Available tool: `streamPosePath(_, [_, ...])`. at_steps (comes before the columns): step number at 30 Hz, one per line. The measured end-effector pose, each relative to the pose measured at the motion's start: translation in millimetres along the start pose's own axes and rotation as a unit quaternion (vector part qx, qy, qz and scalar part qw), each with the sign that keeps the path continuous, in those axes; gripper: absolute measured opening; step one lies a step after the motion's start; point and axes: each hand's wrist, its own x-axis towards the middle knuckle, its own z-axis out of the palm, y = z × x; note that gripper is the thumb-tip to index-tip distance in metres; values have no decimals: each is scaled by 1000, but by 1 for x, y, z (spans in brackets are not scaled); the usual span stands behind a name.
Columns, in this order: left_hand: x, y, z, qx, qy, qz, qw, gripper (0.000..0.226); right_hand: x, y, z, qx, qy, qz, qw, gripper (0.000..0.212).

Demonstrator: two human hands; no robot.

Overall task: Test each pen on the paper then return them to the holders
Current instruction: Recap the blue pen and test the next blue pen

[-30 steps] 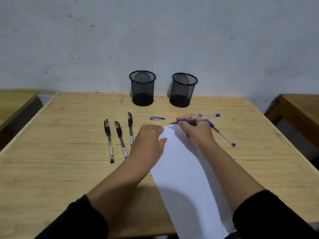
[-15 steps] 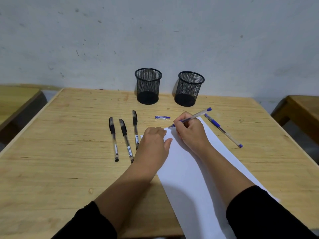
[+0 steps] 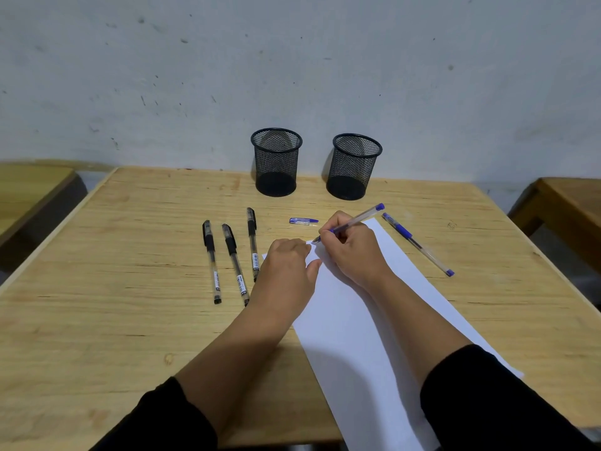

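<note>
My right hand [image 3: 353, 247] grips a blue pen [image 3: 361, 218] with its tip down on the top left corner of the white paper [image 3: 351, 320]. My left hand [image 3: 286, 271] rests flat on the paper's left edge, fingers curled. The pen's blue cap [image 3: 303, 220] lies just beyond the paper. Three capped black pens [image 3: 232, 255] lie side by side left of my left hand. A second blue pen [image 3: 418, 244], capped, lies right of the paper. Two black mesh holders, left [image 3: 276, 161] and right [image 3: 354, 166], stand at the table's far edge, nothing in them.
The wooden table [image 3: 97, 320] stands against a grey wall. Another wooden table [image 3: 572, 203] is at the right and one [image 3: 29, 183] at the left, with gaps between.
The pen's back end has lifted from nearly level to slanted, its tip set down on the paper's corner. My view has tilted a little, and more of the paper shows.
</note>
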Motion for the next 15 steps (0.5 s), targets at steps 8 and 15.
streamPosePath(8, [0, 0, 0, 5, -2, -1, 1000, 42, 1, 1, 0, 1, 9, 1, 1000, 12])
streamPosePath(15, [1, 0, 0, 10, -1, 0, 1000, 43, 1, 2, 0, 2, 15, -4, 1000, 12])
